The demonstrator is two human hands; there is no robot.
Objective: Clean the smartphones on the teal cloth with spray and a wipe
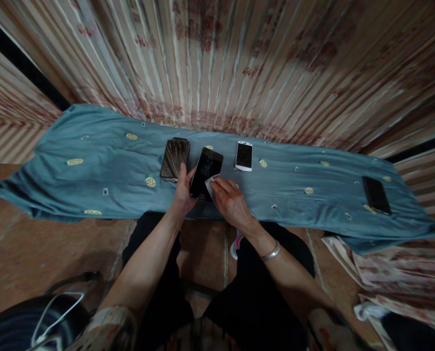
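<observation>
Hands are sharing one black smartphone [203,168] above the sheet-covered bench [283,185]: the left hand [183,194] is gripping its lower left edge, and the right hand [234,202] is pinching a pale wipe [209,186] against its lower right side. Light, flat pressure is seeming wisest, since crack-like lines are showing on the glass and could be snagging the wipe; a firm left grip should be keeping the frame from twisting. Left of that smartphone, a dark, glossy phone-like device [174,158] is lying close by the left thumb, probably limiting elbow room. Right of it, a white smartphone [244,150] is resting nearby, while another dark phone [376,195] is lying well apart.
</observation>
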